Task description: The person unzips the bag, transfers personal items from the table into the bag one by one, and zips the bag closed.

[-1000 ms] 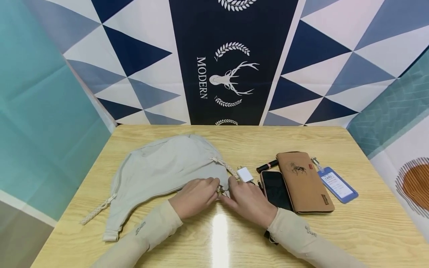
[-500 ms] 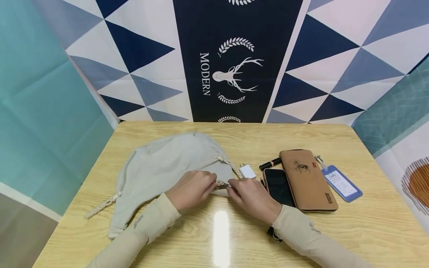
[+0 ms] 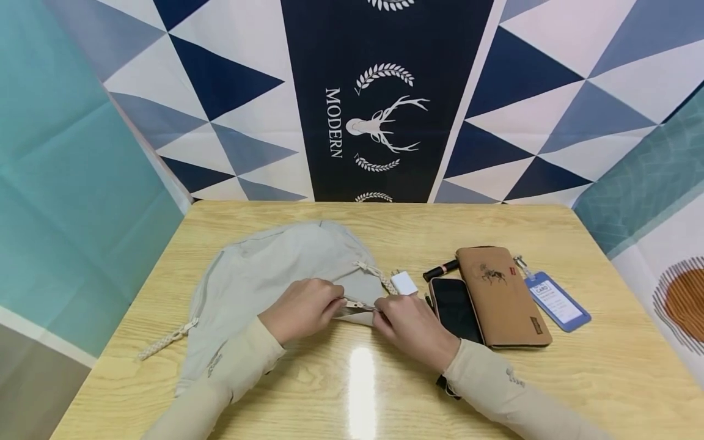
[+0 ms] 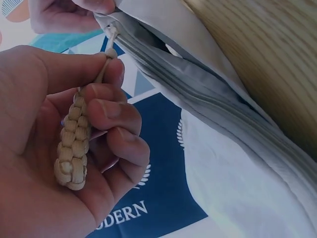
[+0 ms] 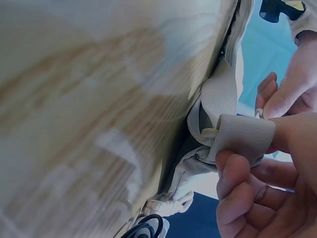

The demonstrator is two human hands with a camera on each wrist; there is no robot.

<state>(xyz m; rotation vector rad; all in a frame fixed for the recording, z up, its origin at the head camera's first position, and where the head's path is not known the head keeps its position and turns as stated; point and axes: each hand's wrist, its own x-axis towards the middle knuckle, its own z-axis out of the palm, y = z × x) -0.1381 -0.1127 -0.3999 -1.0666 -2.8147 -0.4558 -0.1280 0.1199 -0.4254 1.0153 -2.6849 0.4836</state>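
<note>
A light grey fabric bag (image 3: 286,260) lies on the table under both hands. My left hand (image 3: 302,310) pinches the cord of a braided zipper pull (image 4: 74,139) between thumb and forefinger; the beige braid lies inside the curled fingers. From that cord's slider, the grey zipper (image 4: 198,94) runs along the bag's edge. My right hand (image 3: 417,329) grips a folded fabric tab (image 5: 245,134) at the bag's right end, with the thumb on one side and fingers on the other. A short stretch of zipper edge shows between the hands in the head view.
Right of the bag are a white charger plug (image 3: 404,283), a black tube (image 3: 441,270), a phone (image 3: 455,310), a brown wallet (image 3: 503,299) and a blue card holder (image 3: 560,302). Another braided pull (image 3: 165,342) hangs off the bag's left side onto the wooden table (image 3: 308,391).
My left hand has moved left along the bag's near edge, widening the gap between the hands. The right hand has kept its grip at the bag's right end.
</note>
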